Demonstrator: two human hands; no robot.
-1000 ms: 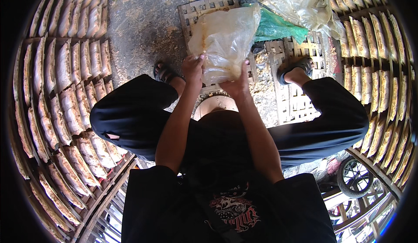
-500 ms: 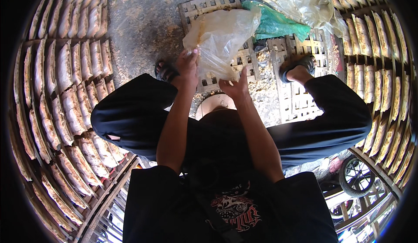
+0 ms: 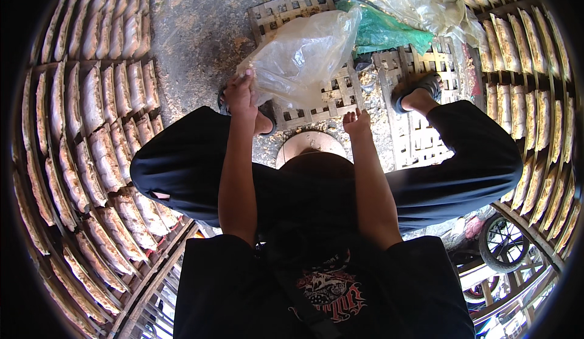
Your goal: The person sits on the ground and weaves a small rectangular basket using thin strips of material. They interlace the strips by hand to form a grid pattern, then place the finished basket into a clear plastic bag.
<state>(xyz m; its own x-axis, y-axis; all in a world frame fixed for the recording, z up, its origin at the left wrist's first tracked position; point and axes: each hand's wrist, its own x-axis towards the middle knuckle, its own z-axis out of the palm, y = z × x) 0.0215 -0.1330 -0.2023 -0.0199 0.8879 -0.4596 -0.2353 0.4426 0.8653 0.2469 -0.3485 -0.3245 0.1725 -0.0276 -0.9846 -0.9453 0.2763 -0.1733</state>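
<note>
A clear plastic bag [image 3: 304, 56] spreads out in front of me over a woven slatted panel [image 3: 322, 111] with square holes. My left hand [image 3: 241, 94] is closed on the bag's near left edge. The bag looks flat and creased; I cannot see anything inside it. Lower right of the bag, apart from it, is my right hand [image 3: 357, 122]. Its fingers are loosely curled in, and nothing shows in them. Just beyond the bag lies a green plastic sheet [image 3: 389, 32], partly under it.
More clear plastic [image 3: 426, 1] is heaped at the far right. A second woven panel [image 3: 420, 126] lies under my right foot. Racks of pale, crusted slabs [image 3: 91, 102] stand on the left, with similar racks [image 3: 535, 102] on the right. A round pale surface [image 3: 311, 143] shows between my legs.
My left hand has moved left, drawing the bag's edge with it. My right hand has come off the bag and shifted right and nearer to me.
</note>
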